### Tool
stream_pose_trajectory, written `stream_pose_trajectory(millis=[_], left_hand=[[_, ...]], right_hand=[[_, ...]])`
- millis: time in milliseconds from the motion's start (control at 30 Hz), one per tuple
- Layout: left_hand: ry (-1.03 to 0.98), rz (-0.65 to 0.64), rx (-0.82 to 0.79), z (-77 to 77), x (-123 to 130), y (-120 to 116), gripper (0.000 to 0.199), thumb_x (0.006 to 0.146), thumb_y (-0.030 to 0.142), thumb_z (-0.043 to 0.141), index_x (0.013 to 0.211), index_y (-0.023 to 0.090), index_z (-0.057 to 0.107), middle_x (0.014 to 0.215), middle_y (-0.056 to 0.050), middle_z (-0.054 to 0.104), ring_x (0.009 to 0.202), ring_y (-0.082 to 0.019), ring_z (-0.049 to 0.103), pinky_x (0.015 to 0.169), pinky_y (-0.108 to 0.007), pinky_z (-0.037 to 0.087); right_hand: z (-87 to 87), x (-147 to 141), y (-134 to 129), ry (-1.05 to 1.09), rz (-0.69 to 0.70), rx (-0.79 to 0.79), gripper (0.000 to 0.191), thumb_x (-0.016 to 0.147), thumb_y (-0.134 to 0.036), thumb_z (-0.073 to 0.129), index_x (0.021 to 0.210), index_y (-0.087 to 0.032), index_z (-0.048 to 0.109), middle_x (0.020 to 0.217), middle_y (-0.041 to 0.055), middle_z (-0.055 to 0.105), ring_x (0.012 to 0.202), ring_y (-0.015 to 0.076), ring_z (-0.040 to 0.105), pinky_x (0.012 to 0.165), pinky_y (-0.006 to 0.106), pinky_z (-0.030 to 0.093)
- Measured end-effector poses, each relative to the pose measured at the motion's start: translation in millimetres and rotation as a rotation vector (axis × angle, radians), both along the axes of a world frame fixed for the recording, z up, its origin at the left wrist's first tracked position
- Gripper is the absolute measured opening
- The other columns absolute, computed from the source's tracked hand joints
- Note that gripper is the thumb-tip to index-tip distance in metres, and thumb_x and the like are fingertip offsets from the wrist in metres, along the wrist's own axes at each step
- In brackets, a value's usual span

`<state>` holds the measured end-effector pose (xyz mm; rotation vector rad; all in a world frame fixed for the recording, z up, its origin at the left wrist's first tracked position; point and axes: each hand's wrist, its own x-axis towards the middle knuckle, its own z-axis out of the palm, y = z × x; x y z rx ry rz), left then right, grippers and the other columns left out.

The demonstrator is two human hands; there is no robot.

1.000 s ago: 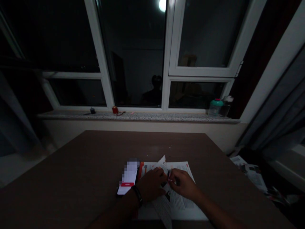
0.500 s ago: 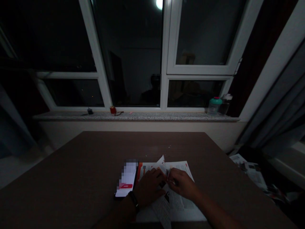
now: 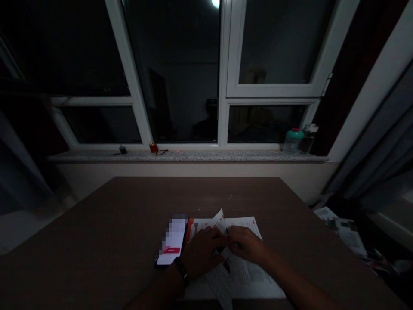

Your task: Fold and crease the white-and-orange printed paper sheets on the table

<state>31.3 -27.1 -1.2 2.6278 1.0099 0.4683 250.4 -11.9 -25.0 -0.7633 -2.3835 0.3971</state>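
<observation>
An open printed booklet (image 3: 248,275) lies on the table in front of me, and a loose, creased page (image 3: 220,282) stands partly up along its middle. My left hand (image 3: 204,249) rests over this page with fingers bent and pressed on it, thumb below; a dark band circles the wrist. Against its fingertips, my right hand (image 3: 243,244) is closed in a pinch at the page's edge. A small dark tip shows by the right fingers; what they hold is mostly hidden. A phone (image 3: 172,241) with a lit screen lies left of the booklet.
The brown table (image 3: 97,232) reaches toward a stone windowsill (image 3: 200,156). On the sill are a red jar (image 3: 153,148), a small dark bottle (image 3: 122,149) and a green-lidded bottle (image 3: 293,141) beside a clear one (image 3: 309,138). Papers (image 3: 345,232) lie off the table's right side.
My right hand has turned slightly and its fingers have closed in against the left fingertips. The left hand stays almost in place. The view has shifted a little.
</observation>
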Motion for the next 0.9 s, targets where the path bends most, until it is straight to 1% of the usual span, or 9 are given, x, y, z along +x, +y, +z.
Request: stream_pose_trajectory(millis=[200,333,467,600,700,800,900], left_hand=[[0.005,-0.004,0.004,-1.7,-0.3,0.2,0.025,0.081,0.031,0.073,0.102,0.026,0.061,0.116,0.0,0.059,0.106,-0.024,0.051,0.087,-0.035,0.037],[0.037,0.005,-0.003,1.1,0.0,-0.8,0.022,0.083,0.032,0.071,0.102,0.026,0.061,0.116,-0.001,0.059,0.107,-0.024,0.05,0.087,-0.036,0.037],[0.009,-0.002,-0.012,3.6,0.2,-0.9,0.025,0.081,0.028,0.072,0.103,0.026,0.059,0.117,0.001,0.058,0.108,-0.023,0.051,0.089,-0.035,0.037],[-0.009,-0.002,-0.041,4.6,-0.8,0.0,0.033,0.08,0.029,0.072,0.109,0.027,0.057,0.122,-0.001,0.056,0.113,-0.025,0.049,0.094,-0.037,0.036],[-0.002,-0.032,-0.058,6.7,-2.1,0.1,0.035,0.081,0.031,0.07,0.113,0.028,0.056,0.126,-0.002,0.055,0.117,-0.027,0.048,0.097,-0.039,0.034],[0.011,-0.055,-0.073,9.5,-3.3,-0.6,0.035,0.081,0.031,0.07,0.114,0.029,0.057,0.123,-0.002,0.057,0.115,-0.026,0.05,0.096,-0.039,0.036],[0.005,-0.066,-0.077,10.5,-3.9,-0.7,0.028,0.084,0.029,0.067,0.111,0.028,0.06,0.118,-0.003,0.06,0.112,-0.026,0.052,0.095,-0.039,0.037]], right_hand=[[-9.4,-3.1,11.4,0.011,-0.082,0.017,0.017,0.084,-0.009,0.049,0.072,-0.021,0.052,0.075,0.0013,0.056,0.072,0.0153,0.053,0.066,0.024,0.04],[-10.8,-6.1,18.7,0.007,-0.199,0.029,0.016,0.083,-0.007,0.049,0.074,-0.02,0.053,0.076,0.0014,0.056,0.074,0.016,0.053,0.068,0.025,0.041],[-11.2,-7.0,17.1,0.061,-0.31,-0.017,0.015,0.084,-0.008,0.048,0.078,-0.02,0.053,0.079,0.0019,0.059,0.076,0.0165,0.056,0.069,0.026,0.042],[-9.7,-4.8,11.2,0.115,-0.296,-0.074,0.015,0.085,-0.008,0.049,0.081,-0.021,0.055,0.083,0.0022,0.062,0.078,0.0162,0.058,0.071,0.026,0.043],[-8.6,-3.4,7.7,0.115,-0.277,-0.078,0.015,0.083,-0.007,0.05,0.082,-0.021,0.056,0.083,0.0022,0.062,0.077,0.016,0.058,0.071,0.026,0.044],[-8.6,-3.6,5.1,0.109,-0.249,-0.068,0.016,0.083,-0.007,0.05,0.083,-0.021,0.056,0.084,0.0025,0.062,0.078,0.016,0.058,0.071,0.026,0.044],[-9.4,-4.3,3.0,0.081,-0.224,-0.035,0.015,0.083,-0.007,0.05,0.081,-0.021,0.055,0.081,0.002,0.061,0.078,0.0164,0.057,0.071,0.026,0.043]])
